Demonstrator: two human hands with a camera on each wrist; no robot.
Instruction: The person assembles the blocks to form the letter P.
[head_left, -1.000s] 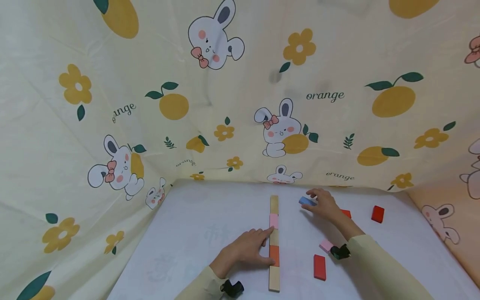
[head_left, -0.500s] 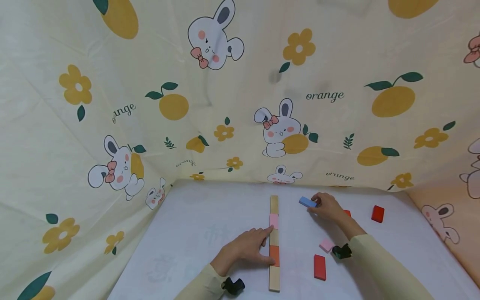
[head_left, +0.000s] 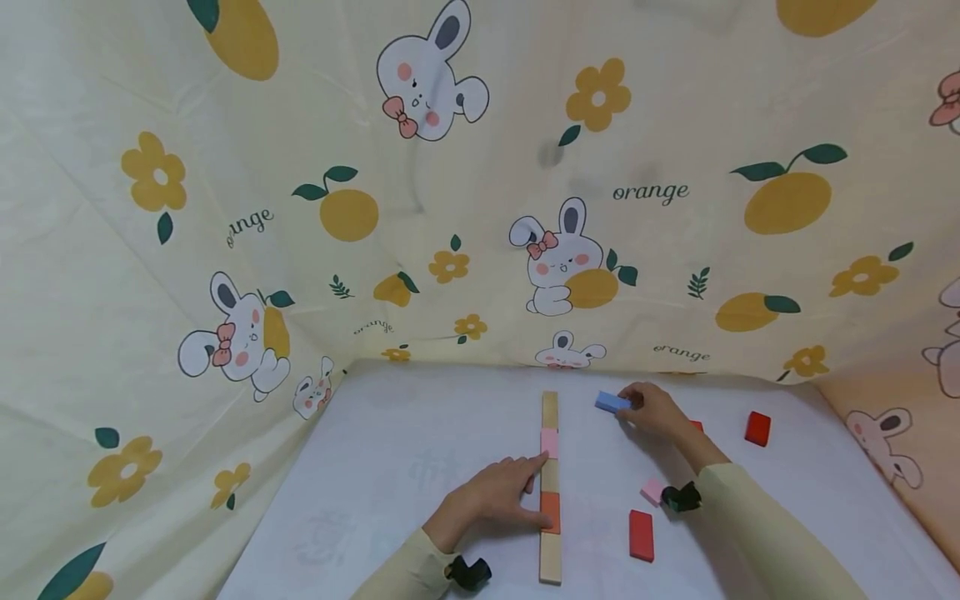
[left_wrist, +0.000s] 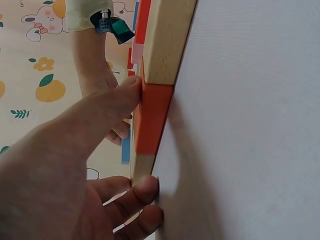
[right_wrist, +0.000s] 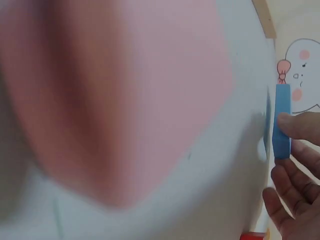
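A straight row of blocks runs away from me: a near wooden block [head_left: 551,560], an orange block [head_left: 551,510], another wooden block [head_left: 550,477], a pink block [head_left: 550,440] and a far wooden block [head_left: 550,408]. My left hand [head_left: 489,500] touches the row from the left, thumb at the orange block and index fingertip at the pink one. To the right of the row's far end, my right hand [head_left: 656,415] pinches a blue block [head_left: 609,402] by its right end. In the right wrist view the blue block [right_wrist: 282,107] shows between thumb and fingers.
Right of the row lie a loose red block [head_left: 641,535], a small pink block [head_left: 652,492] beneath the right wrist's camera, and a red block [head_left: 757,428] farther back. Another red block [head_left: 697,426] is mostly hidden behind the right hand. A printed cloth [head_left: 450,292] walls the white table [head_left: 375,467].
My right hand has shifted its fingers to the blue block's right end, and the block has since moved slightly left. The left hand has kept its place on the row.
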